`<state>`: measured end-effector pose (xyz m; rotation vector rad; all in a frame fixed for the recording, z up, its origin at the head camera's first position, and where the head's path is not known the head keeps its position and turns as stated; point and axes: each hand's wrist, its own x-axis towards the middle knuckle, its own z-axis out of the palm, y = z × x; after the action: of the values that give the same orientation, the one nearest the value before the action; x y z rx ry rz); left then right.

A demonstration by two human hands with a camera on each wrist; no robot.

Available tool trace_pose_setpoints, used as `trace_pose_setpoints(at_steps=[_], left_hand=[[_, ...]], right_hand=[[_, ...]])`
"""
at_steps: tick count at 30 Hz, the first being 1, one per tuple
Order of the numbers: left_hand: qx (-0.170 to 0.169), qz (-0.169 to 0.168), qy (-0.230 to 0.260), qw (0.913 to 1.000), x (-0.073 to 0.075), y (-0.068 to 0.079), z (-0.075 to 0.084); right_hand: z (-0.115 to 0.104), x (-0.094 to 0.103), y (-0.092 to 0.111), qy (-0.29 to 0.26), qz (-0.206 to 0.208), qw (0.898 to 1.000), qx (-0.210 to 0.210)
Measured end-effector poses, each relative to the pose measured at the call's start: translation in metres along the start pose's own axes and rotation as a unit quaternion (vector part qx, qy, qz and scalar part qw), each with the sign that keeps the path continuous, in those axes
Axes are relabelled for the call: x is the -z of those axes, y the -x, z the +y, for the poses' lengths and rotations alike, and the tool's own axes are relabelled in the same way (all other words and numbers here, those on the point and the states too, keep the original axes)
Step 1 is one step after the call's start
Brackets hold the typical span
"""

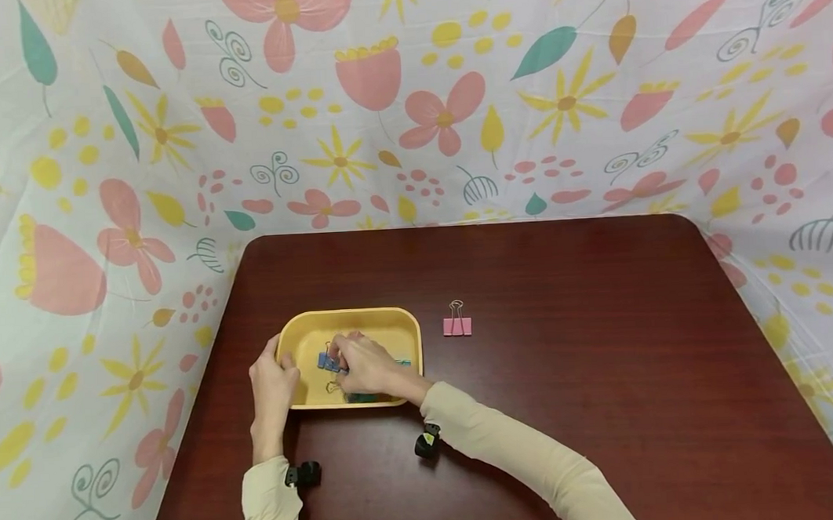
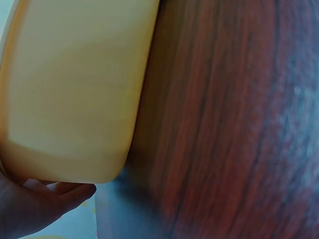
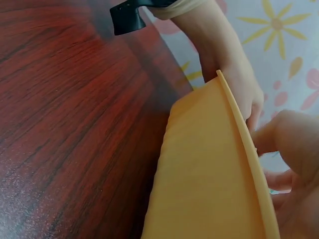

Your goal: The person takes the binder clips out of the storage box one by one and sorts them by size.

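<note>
A yellow plastic tray (image 1: 300, 334) stands on the table, holding several binder clips. My left hand (image 1: 271, 384) grips its left end, with the thumb over the rim; in the left wrist view the fingers (image 2: 75, 195) wrap the tray's end from outside. My right hand (image 1: 368, 364) reaches down into the tray, its curled fingers pinching a blue binder clip (image 1: 326, 362). Below it lies a dark green clip (image 1: 362, 398), partly covered by the hand. A teal clip (image 1: 404, 363) shows by the right wall. In the right wrist view the tray wall hides the clips.
On the dark wooden table (image 1: 568, 323), a pink binder clip (image 1: 457, 326) with its wire handles pointing away lies just right of the tray. A flower-printed cloth (image 1: 448, 180) hangs behind the table and along its sides.
</note>
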<state>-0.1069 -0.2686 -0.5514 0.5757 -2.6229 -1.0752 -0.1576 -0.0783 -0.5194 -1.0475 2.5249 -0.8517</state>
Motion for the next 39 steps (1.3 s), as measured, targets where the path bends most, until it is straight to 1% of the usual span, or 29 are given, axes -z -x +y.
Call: trace_pose_setpoints(at_steps=[3,5,9,12,14,18,21,24,27,30,35,39], left_hand=[[0.000,-0.001,0.002,1.0000,-0.001,0.001,-0.001],[0.000,0.000,0.003,1.0000,-0.001,0.002,-0.001],[0.001,0.000,0.007,1.0000,0.000,0.001,-0.002],[0.003,-0.007,0.007,0.9999,0.000,0.001,-0.002],[0.008,-0.011,0.004,0.9999,0.000,0.001,-0.002],[0.008,-0.009,0.001,0.9999,0.000,0.002,0.000],[0.002,-0.005,0.001,1.0000,0.001,0.002,0.001],[-0.002,-0.003,-0.001,1.0000,0.001,0.002,0.001],[-0.002,-0.004,-0.001,1.0000,0.002,0.001,0.001],[0.002,-0.008,0.000,1.0000,0.002,0.001,0.001],[0.005,-0.013,0.000,0.9999,0.002,0.003,0.002],[0.003,-0.012,-0.001,0.9999,0.001,0.003,0.003]], right_hand=[[0.000,-0.002,0.001,0.017,0.002,1.000,-0.001],[0.000,-0.001,0.001,0.031,0.010,0.999,-0.002],[0.001,0.001,0.002,0.043,0.026,0.998,-0.023],[0.005,0.006,0.005,0.027,0.038,0.998,-0.042],[0.008,0.010,0.006,0.007,0.048,0.998,-0.043],[0.012,0.026,0.007,-0.055,0.066,0.996,-0.019],[0.016,0.040,0.007,-0.098,0.081,0.992,0.007],[0.021,0.055,0.009,-0.129,0.091,0.987,0.020],[0.026,0.067,0.012,-0.148,0.098,0.984,0.015],[0.032,0.075,0.015,-0.157,0.109,0.982,0.011],[0.043,0.081,0.020,-0.162,0.128,0.978,0.007],[0.048,0.086,0.024,-0.177,0.131,0.975,-0.009]])
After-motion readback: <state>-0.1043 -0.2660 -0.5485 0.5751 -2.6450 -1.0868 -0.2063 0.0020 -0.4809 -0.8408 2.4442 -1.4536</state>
